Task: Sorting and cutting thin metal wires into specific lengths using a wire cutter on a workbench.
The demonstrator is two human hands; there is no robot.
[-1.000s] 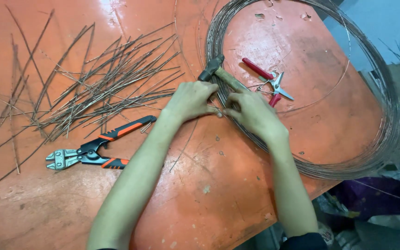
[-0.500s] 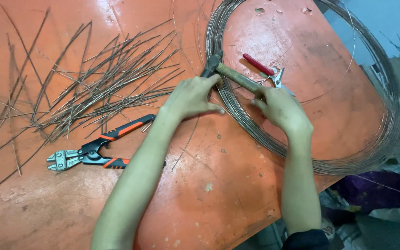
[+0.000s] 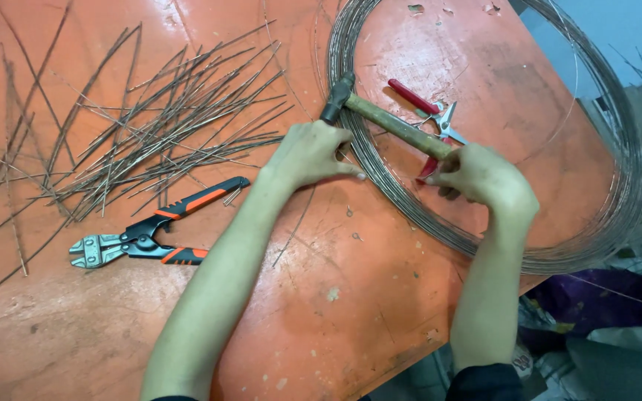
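- Hammer: over the wire coil on the orange surface, head-heavy and rigid; I'd grip the wooden handle's end.
- My right hand clenches that handle.
- My left hand presses wire flat, grasping nothing.

Right hand gripping hammer, left hand on wire coil.

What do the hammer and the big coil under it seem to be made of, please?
Hammer: the handle looks like bare wood, tan and worn; the head looks like dark, dull metal. The right hand grips the handle. Coil: thin grey wire, probably steel, with a faint sheen and many fine strands.
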